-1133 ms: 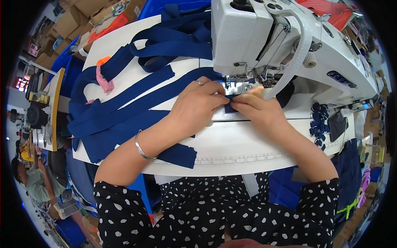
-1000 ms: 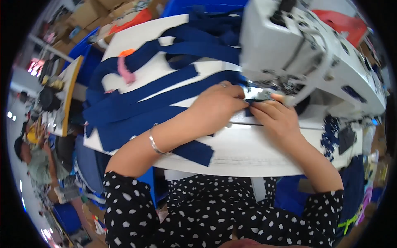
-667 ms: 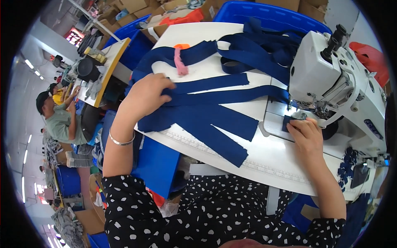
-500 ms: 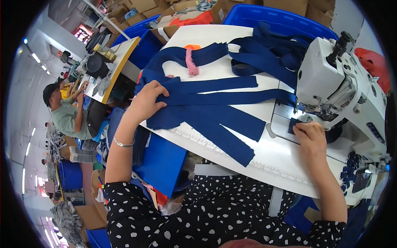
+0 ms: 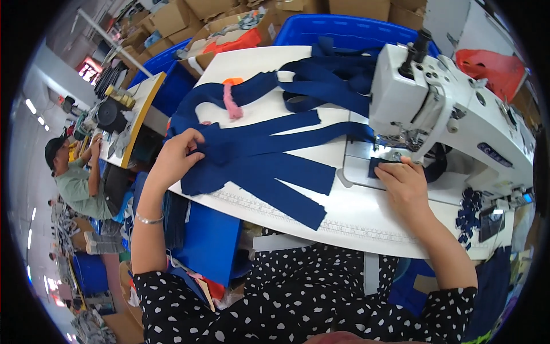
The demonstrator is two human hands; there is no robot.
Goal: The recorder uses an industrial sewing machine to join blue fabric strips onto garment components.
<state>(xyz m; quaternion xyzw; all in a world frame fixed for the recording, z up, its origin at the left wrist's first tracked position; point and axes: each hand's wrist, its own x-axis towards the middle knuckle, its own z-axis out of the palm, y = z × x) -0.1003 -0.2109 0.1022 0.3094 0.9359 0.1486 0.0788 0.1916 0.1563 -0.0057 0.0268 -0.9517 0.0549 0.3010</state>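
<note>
We have our left hand (image 5: pixel 176 159) at the left ends of the layered navy strips (image 5: pixel 246 146), which fan across the white desk (image 5: pixel 366 215); its thumb and forefinger stand slightly apart, and we cannot tell whether they grip cloth. Our right hand (image 5: pixel 405 184) has its fingers drawn together on a small navy piece (image 5: pixel 374 167), held at the plate of the white sewing machine (image 5: pixel 394 83).

Behind the desk we see a long blue bin (image 5: pixel 295 34), its contents hidden from us. Left of that, an open cardboard box (image 5: pixel 266 30) holds orange-red cloth (image 5: pixel 239 43) and greyish cloth (image 5: pixel 252 20). Another blue bin (image 5: pixel 170 94) stands by the desk's far left corner; we cannot make out its contents.
</note>
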